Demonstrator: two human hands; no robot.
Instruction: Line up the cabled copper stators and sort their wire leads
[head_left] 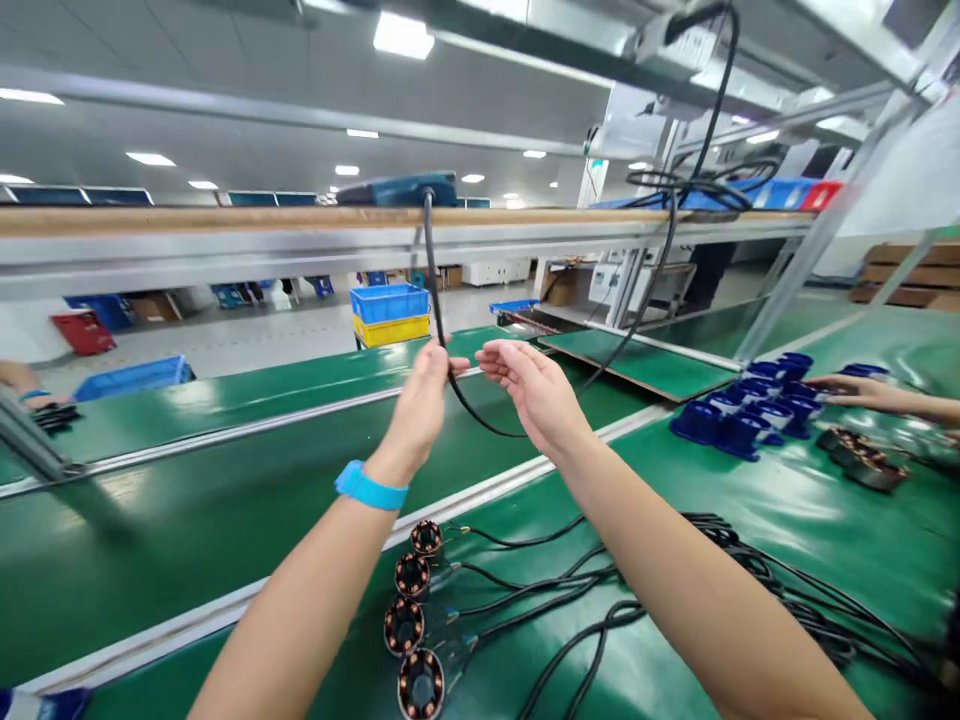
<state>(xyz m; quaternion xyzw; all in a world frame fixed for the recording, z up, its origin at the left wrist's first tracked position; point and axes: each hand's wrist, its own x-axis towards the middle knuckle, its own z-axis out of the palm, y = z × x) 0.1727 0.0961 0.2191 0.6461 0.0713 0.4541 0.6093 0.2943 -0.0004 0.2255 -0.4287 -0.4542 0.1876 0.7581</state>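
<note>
A black cable (431,265) hangs in a loop from a dark blue device (409,188) on the shelf. My left hand (421,400), with a blue band at its wrist, is closed around this cable, fingertips showing to its right. Facing it, my right hand (536,390) is raised with fingers loosely curved and apart, and I see nothing in it. Below both hands, several round motor stators (405,625) with copper windings stand in a row on the green bench. Black leads (525,590) run from them to the right, partly hidden by my right forearm.
Blue housings (750,405) and more stators (862,458) stand at right, beside another person's hand (862,392). A shelf rail (225,245) crosses ahead. Bundled cables (750,570) lie at lower right. Another person's hand (19,380) is at far left, near a blue crate (135,378).
</note>
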